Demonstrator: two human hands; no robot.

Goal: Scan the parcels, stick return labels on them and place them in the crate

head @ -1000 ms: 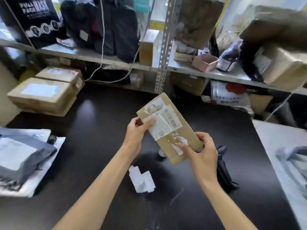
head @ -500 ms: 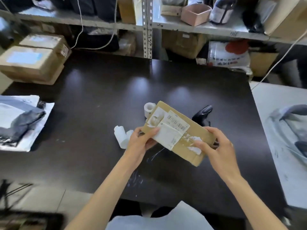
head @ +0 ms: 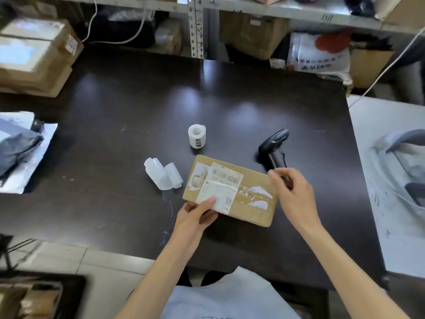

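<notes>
A brown cardboard parcel (head: 250, 203) with a white barcode label lies flat on the dark table (head: 115, 134). My left hand (head: 195, 219) grips its near left corner, thumb on the label. My right hand (head: 296, 194) is off the parcel's right end, its fingers loosely bent over the lower handle of the black barcode scanner (head: 273, 143), which lies on the table. A roll of return labels (head: 196, 137) stands just behind the parcel. A dark crate (head: 76, 286) holding brown parcels shows at the bottom left.
Curled white backing strips (head: 163, 176) lie left of the parcel. Stacked cardboard boxes (head: 34, 58) sit at the table's far left, grey mailer bags (head: 18, 150) at its left edge. A shelf rack with boxes runs along the back. A white table (head: 391, 180) adjoins on the right.
The parcel came down from mid-air onto the table and now lies flat. My right hand let go of its right end and moved to the scanner handle. The view tilted downward.
</notes>
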